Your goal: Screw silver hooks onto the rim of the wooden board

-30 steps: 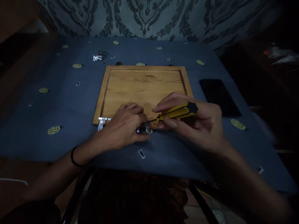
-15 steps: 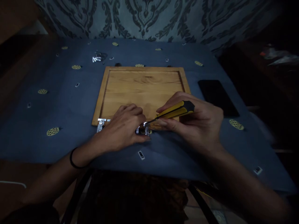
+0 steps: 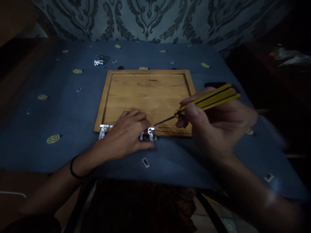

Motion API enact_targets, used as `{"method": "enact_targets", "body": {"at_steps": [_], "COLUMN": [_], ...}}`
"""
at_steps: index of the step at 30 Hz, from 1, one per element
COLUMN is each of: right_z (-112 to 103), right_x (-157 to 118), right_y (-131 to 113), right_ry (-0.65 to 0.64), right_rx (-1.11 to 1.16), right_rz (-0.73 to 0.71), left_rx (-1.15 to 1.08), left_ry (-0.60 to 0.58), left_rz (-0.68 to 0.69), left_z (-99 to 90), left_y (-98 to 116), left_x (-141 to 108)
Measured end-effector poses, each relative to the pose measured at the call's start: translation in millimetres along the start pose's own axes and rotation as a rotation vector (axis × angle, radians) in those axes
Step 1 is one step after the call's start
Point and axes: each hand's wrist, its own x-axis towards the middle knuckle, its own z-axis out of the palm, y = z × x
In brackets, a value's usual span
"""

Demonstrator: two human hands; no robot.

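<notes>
A framed wooden board [image 3: 149, 94] lies flat on the cloth-covered table. Along its near edge, my left hand [image 3: 128, 134] presses down, its thumb and fingers closed around a silvery metal bracket [image 3: 151, 133]; part of the bracket is hidden by the fingers. Another metal bracket [image 3: 103, 130] sits at the board's near left corner, beside the left wrist. In my right hand [image 3: 218, 126] is a screwdriver [image 3: 211, 99] with a yellow and black handle. Its thin shaft slants down to the left, with the tip near the upper edge of the gripped bracket.
More metal brackets [image 3: 99, 61] lie on the blue patterned tablecloth [image 3: 65, 113] beyond the board's far left corner. A dark flat object [image 3: 215, 84] is partly covered by my right hand. Clear plastic wrapping [image 3: 293, 60] lies at the far right. A patterned curtain [image 3: 148, 19] hangs behind the table.
My right hand has moved right, and the screwdriver has come back from the bracket, showing more of its shaft. The left hand keeps its place on the bracket.
</notes>
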Motion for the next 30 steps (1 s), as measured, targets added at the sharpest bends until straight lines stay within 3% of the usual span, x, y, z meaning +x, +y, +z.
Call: {"method": "enact_targets", "body": {"at_steps": [9,17,24,30], "right_z": [-1,-3,0,0], "right_x": [-5,-7,-5,-4], "right_y": [8,12,14,12], "right_ry": [-0.121,-0.151,-0.157,-0.25], "right_rx": [-0.073,-0.084,-0.09,-0.1], "right_rz": [0.036,0.031,-0.013,-0.121], "left_rx": [-0.004,0.019,0.023,0.019], "left_ry": [-0.026,-0.037,-0.049,-0.061], "left_rz": [-0.011,-0.017,-0.022,-0.03], "left_z": [-3.2,-2.4,-1.9,-2.8], "left_y": [2,3,3,3], "left_x": [0,1,2,2]}}
